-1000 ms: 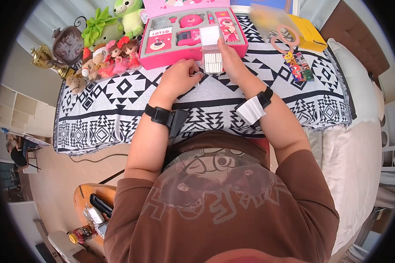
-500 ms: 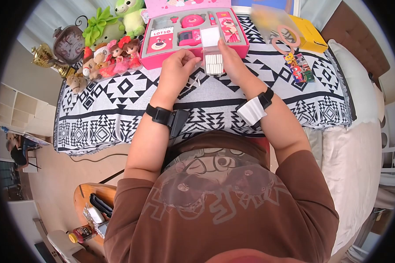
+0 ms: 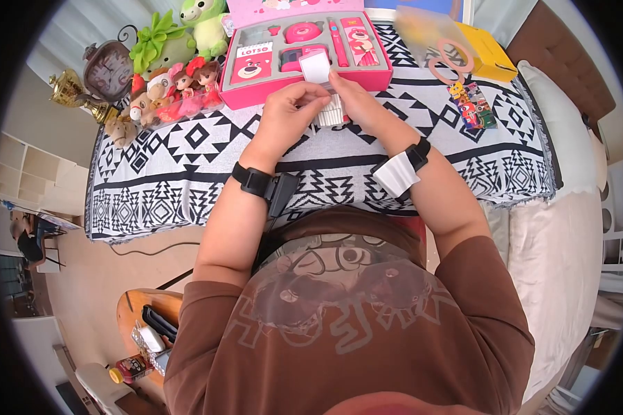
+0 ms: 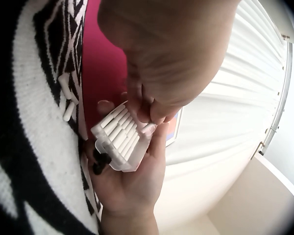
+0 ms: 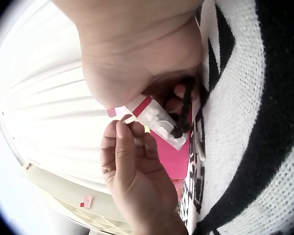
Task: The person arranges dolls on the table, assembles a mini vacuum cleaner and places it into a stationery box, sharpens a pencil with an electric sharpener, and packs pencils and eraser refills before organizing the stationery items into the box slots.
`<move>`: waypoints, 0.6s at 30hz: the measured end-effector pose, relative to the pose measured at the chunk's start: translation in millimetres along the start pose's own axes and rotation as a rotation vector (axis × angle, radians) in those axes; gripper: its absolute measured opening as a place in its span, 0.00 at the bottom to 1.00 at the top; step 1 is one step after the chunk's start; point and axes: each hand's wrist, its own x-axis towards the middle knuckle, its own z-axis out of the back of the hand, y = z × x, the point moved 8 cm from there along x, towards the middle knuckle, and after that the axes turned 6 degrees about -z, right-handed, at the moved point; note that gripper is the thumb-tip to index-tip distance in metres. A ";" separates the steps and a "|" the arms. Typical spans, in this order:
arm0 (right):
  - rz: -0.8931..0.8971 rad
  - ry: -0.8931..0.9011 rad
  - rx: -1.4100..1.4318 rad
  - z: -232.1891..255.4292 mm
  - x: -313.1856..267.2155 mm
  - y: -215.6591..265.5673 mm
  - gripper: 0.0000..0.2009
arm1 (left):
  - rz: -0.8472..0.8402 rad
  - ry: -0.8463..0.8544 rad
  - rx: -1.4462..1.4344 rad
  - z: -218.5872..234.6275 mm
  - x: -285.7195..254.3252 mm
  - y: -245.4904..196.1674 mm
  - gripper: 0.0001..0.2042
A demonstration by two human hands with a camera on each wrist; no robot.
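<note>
From the left I see plush toys (image 3: 176, 41) and small dolls (image 3: 180, 86) at the back of the bench, on a black-and-white cloth (image 3: 187, 166). My left hand (image 3: 284, 114) has its fingertips pinched on one white stick in the row. I should ease that stick straight out along its length, lightly, so its neighbours stay seated. The small clear box (image 4: 122, 139) of sticks sits tilted in my right hand (image 3: 363, 104), whose fingers curl round it just above the cloth, in front of the pink gift set (image 3: 304, 48). I'd keep that hand steady and the box's open side up. A few loose sticks (image 4: 67, 95) already lie on the cloth beside it.
</note>
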 end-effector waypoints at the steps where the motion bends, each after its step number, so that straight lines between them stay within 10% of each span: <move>1: 0.026 0.004 -0.014 -0.7 -1.0 1.5 0.29 | 0.001 0.002 -0.001 -0.8 -0.2 0.4 0.06; 18: 0.027 0.015 -0.016 0.1 2.0 -2.5 0.27 | -0.190 0.022 0.244 -2.2 3.9 -16.1 0.05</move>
